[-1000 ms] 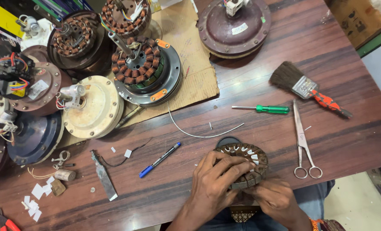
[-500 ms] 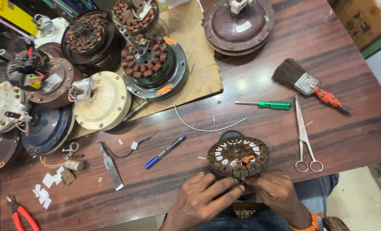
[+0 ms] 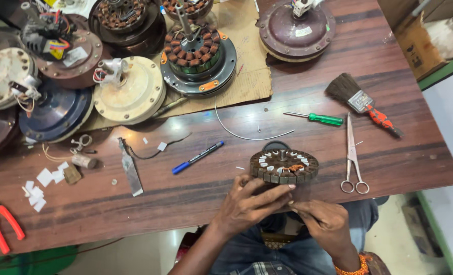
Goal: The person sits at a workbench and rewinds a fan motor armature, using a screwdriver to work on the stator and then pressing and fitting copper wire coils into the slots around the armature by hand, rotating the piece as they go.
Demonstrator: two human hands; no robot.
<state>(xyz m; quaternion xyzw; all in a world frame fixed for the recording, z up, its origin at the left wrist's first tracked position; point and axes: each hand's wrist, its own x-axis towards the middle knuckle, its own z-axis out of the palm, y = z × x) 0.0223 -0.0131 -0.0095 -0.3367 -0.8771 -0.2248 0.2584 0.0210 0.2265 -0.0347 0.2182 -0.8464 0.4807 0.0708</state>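
A round slotted fan-motor stator core (image 3: 284, 166) with white slot liners and a bit of copper wire sits at the near edge of the wooden table (image 3: 308, 102). My left hand (image 3: 251, 202) grips its near rim from below, fingers stretched along the edge. My right hand (image 3: 324, 223) is just below and to the right of it, over my lap, with fingers pinched together; what they hold is too small to see.
Scissors (image 3: 352, 158), a green screwdriver (image 3: 319, 118) and a paint brush (image 3: 361, 102) lie to the right. A blue marker (image 3: 198, 157), a flat blade (image 3: 130, 169), red pliers (image 3: 2, 222) and several fan motor housings (image 3: 129, 94) fill the left and back.
The stator core has tilted from lying under my hands to standing clear above them at the table edge. Both hands have slid down toward my lap.
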